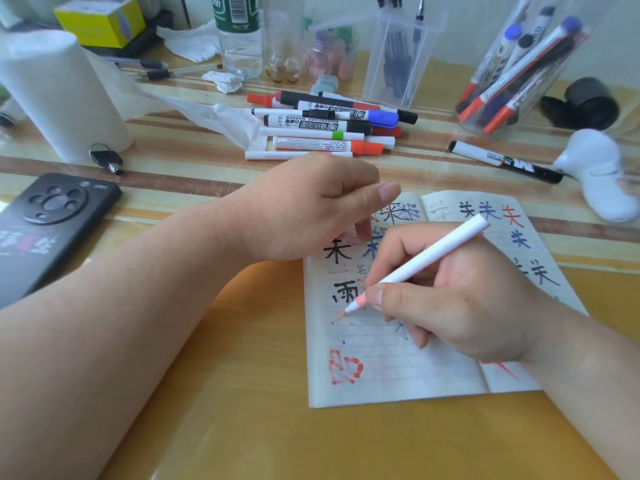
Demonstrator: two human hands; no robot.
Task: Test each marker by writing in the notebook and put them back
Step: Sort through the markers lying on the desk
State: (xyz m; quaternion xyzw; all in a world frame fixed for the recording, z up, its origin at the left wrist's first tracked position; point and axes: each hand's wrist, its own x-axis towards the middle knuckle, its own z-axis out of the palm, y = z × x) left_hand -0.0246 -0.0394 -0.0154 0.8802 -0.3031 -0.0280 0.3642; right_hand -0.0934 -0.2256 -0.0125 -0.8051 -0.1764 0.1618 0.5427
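From the head view, an open notebook (398, 375) lay on the yellow tabletop (242, 393), its lined pages already carrying black, blue and red characters and a red scrawl near the lower left corner. The right hand (460, 306) rested on the pages with its grip clamped on a slim white marker (433, 258), thumb and fingers pinching it low on the barrel. The marker slanted up to the right, and its pale pink nib end met the left page beside a faint orange-red stroke.

The left hand (311, 206) lay across the notebook's upper left corner, fingers curled under and one fingertip down on the paper. Whether that grip enclosed anything could not be told.

Beyond the left hand, a loose pile of markers (329, 126) with red, black, blue and green caps lay on the striped part of the tabletop. To the right of it, a single black-capped marker (502, 161) lay alone, and behind that a clear cup (568, 64) held more markers standing at a slant. A clear pen box (398, 53) and a water bottle (239, 36) stood at the back. On the left were a black phone (52, 220), a set of keys (105, 157) and a roll of paper towel (59, 95).
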